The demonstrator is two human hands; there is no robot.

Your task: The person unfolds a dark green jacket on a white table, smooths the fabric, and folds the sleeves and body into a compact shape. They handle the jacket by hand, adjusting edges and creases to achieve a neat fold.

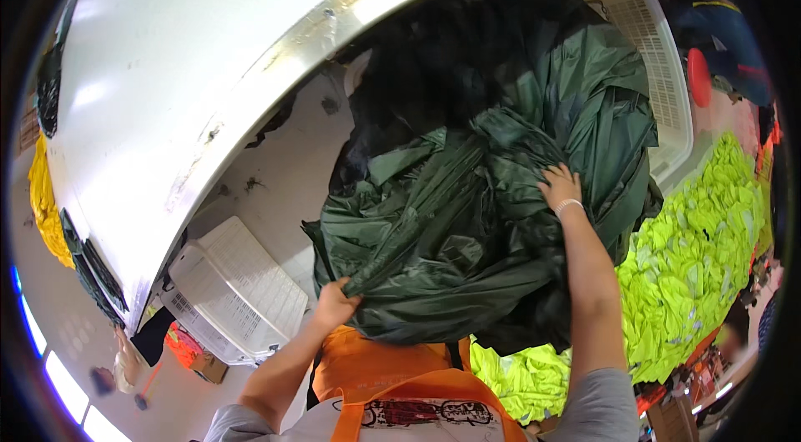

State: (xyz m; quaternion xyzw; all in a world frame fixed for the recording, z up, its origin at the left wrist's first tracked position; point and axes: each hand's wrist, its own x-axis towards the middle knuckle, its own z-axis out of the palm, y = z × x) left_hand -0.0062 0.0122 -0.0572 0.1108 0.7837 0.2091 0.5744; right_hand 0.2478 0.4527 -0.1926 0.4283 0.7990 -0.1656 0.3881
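Observation:
A big heap of dark green, shiny thin fabric [417, 233] is bunched up in front of me, with deep folds. Its left near edge is pinched in my left hand [338, 304], the fingers closed around the cloth. Farther in and to the right, my right hand [562, 189] rests on the folds, fingers spread over the fabric. A light band circles that wrist. Black fabric [425, 66] lies behind the green heap, in shadow under the table edge. What lies beneath the heap is hidden.
A white table [209, 41] with a worn rim curves across the far left. White plastic baskets stand at lower left [238, 283] and far right [659, 66]. Bright yellow-green garments [692, 275] are piled at right, near a red stool [699, 77]. Another person's arm [127, 354] shows at lower left.

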